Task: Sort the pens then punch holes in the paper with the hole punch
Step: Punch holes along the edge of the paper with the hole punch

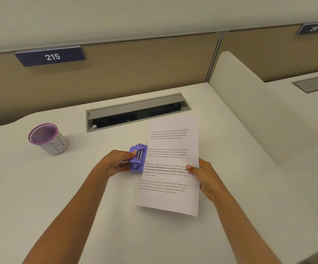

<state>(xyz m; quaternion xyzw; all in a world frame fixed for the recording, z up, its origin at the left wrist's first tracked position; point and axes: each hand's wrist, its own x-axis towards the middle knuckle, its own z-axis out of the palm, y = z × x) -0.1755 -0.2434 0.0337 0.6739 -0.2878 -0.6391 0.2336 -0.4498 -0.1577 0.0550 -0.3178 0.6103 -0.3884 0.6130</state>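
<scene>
Here one hole punch (137,157) and one paper (170,166), each pinched by fingers

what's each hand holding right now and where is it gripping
The left hand grips the purple hole punch by its left side. The right hand pinches the printed paper at its right edge, about midway down.

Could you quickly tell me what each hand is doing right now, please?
Left hand: closed on the purple hole punch.
Right hand: closed, pinching the paper at its right edge.
</scene>
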